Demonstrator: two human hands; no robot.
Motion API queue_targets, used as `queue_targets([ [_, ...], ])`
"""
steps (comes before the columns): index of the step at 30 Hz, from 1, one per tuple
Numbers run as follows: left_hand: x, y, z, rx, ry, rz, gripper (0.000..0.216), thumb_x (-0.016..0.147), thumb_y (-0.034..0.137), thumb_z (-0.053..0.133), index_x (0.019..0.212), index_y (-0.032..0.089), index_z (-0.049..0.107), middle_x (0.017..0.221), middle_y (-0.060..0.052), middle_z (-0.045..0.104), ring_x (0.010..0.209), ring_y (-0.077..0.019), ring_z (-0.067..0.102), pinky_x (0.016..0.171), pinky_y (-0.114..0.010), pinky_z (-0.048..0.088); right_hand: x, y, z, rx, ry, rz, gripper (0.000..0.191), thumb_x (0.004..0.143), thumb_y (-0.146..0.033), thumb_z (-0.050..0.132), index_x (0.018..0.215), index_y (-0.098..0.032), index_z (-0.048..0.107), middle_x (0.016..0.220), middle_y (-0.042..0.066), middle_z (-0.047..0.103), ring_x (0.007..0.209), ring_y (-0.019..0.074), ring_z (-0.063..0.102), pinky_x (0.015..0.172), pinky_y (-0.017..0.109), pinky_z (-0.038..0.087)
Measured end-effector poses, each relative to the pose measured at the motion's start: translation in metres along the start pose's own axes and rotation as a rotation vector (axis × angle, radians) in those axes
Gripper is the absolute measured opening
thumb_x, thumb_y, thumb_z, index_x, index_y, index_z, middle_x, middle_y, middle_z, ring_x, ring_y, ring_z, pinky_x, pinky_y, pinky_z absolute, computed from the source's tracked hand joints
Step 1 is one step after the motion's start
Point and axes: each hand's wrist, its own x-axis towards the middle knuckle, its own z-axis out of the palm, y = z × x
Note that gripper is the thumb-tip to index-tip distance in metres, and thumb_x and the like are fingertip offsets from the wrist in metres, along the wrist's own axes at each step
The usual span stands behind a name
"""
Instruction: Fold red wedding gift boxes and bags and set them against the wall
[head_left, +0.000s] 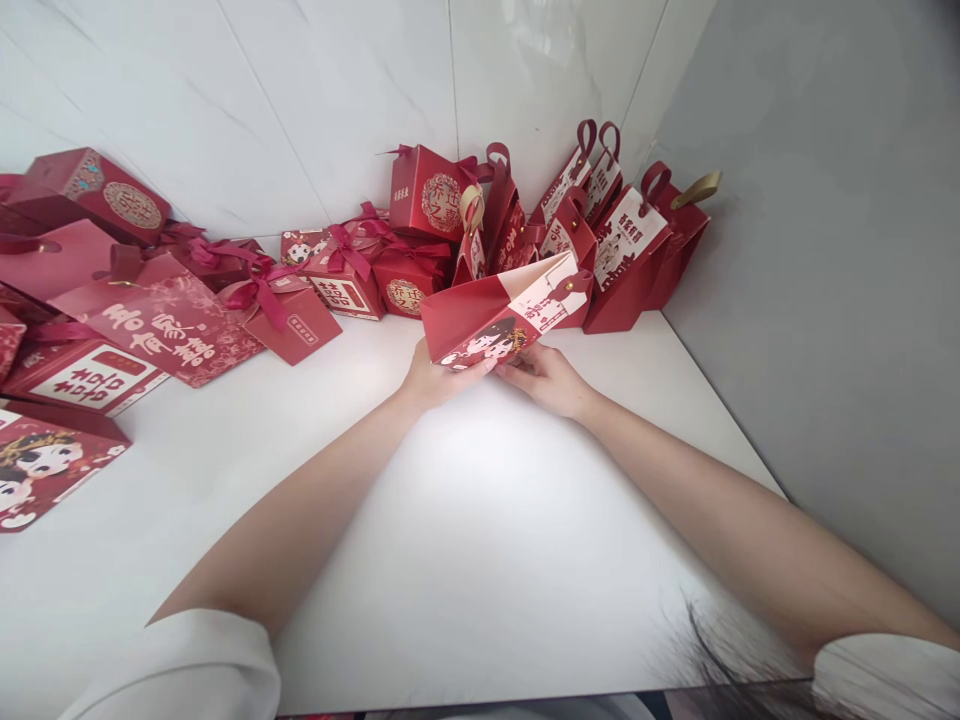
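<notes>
A red and white gift box [510, 310] with cartoon faces and a dark red strap is held tilted above the white table. My left hand [450, 378] grips its lower left end, with the thumb along the bottom edge and the other fingers hidden behind it. At the lower right edge, my right hand [546, 378] has its curled fingers against the box, close to the left fingertips. Right behind the held box stand several red gift boxes with strap handles, one of them a tall white-fronted box [628, 240].
On the left, several red boxes lie piled, among them a flat red box with white characters [176, 325] and a box with cartoon faces [52, 465]. Ribbon-tied boxes [341, 285] stand along the marbled wall [360, 90]. A grey panel [832, 250] borders the white table [450, 560] on the right.
</notes>
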Motion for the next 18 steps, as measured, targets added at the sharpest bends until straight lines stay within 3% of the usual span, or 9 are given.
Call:
queue_targets([
  [18, 0.0035, -0.0032, 0.0007, -0.100, -0.042, -0.063, 0.054, 0.069, 0.044, 0.086, 0.114, 0.017, 0.072, 0.124, -0.013, 0.074, 0.117, -0.0317, 0.070, 0.106, -0.047, 0.058, -0.0002, 0.0023, 0.0006, -0.010, 0.015, -0.003, 0.030, 0.090, -0.040, 0.065, 0.110, -0.018, 0.068, 0.106, 0.008, 0.077, 0.094, 0.0258, 0.071, 0.085, 0.041, 0.058],
])
